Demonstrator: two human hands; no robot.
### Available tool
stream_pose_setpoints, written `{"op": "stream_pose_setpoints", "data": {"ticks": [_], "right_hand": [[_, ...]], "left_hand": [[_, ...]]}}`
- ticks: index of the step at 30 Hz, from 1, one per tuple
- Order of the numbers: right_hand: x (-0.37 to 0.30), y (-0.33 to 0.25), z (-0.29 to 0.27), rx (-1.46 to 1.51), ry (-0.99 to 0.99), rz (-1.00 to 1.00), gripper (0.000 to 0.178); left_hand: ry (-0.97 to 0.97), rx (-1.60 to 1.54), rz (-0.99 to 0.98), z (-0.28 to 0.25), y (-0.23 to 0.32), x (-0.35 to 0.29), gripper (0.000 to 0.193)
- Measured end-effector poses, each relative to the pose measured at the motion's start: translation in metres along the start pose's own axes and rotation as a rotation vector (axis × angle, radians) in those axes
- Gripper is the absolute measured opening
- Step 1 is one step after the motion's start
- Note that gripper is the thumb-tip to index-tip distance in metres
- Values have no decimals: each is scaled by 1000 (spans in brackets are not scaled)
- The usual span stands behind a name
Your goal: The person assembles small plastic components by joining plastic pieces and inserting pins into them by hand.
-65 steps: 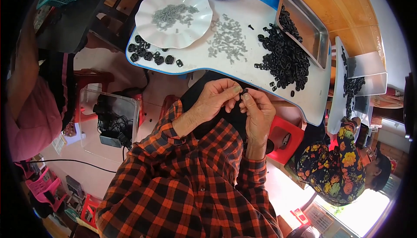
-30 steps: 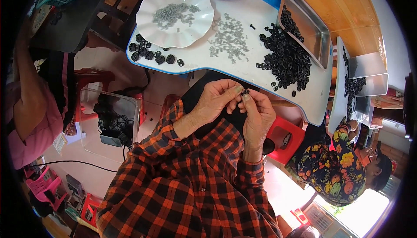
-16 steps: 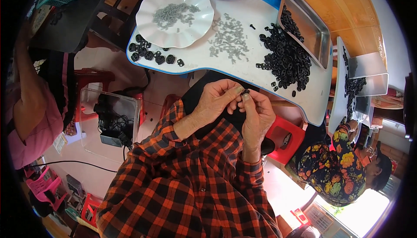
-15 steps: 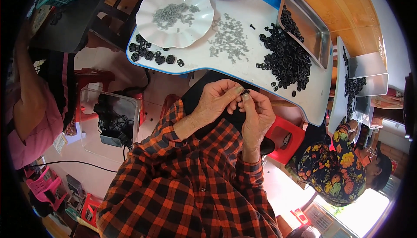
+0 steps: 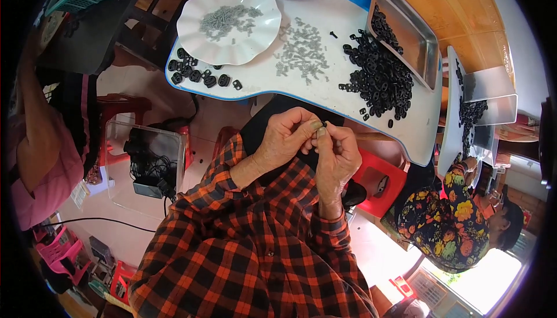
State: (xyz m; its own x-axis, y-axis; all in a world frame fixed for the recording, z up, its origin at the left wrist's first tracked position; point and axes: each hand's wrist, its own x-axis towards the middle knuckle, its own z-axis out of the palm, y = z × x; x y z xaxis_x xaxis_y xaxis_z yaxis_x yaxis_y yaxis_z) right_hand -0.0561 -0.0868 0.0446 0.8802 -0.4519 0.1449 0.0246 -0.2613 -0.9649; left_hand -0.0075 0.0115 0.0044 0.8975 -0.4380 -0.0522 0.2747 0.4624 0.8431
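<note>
Tight pinch from the left hand point(image 5: 285, 138), tight pinch from the right hand point(image 5: 337, 154), one small black piece point(image 5: 324, 124) between the fingertips, mostly hidden, just off the near edge of the white table point(image 5: 262, 79); on it, a wavy plate point(image 5: 232, 55) of grey bits point(image 5: 223, 21), loose grey pieces point(image 5: 301, 51) beside it, then heaped black parts point(image 5: 380, 80)
</note>
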Motion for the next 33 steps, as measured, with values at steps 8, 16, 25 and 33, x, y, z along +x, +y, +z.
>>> {"op": "stream_pose_setpoints", "data": {"ticks": [8,16,25,33], "right_hand": [[2,-13,-3,161,50,149,10],[-1,-15,-7,91,29,151,16],[-3,-11,-9,80,25,145,11],[3,-3,-9,17,-3,37,10]], "left_hand": [[-60,-131,-10,3,0,3,15],[-63,65,59,3,-3,0,14],[-16,248,130,6,-1,-1,12],[-19,296,163,7,1,2,13]]}}
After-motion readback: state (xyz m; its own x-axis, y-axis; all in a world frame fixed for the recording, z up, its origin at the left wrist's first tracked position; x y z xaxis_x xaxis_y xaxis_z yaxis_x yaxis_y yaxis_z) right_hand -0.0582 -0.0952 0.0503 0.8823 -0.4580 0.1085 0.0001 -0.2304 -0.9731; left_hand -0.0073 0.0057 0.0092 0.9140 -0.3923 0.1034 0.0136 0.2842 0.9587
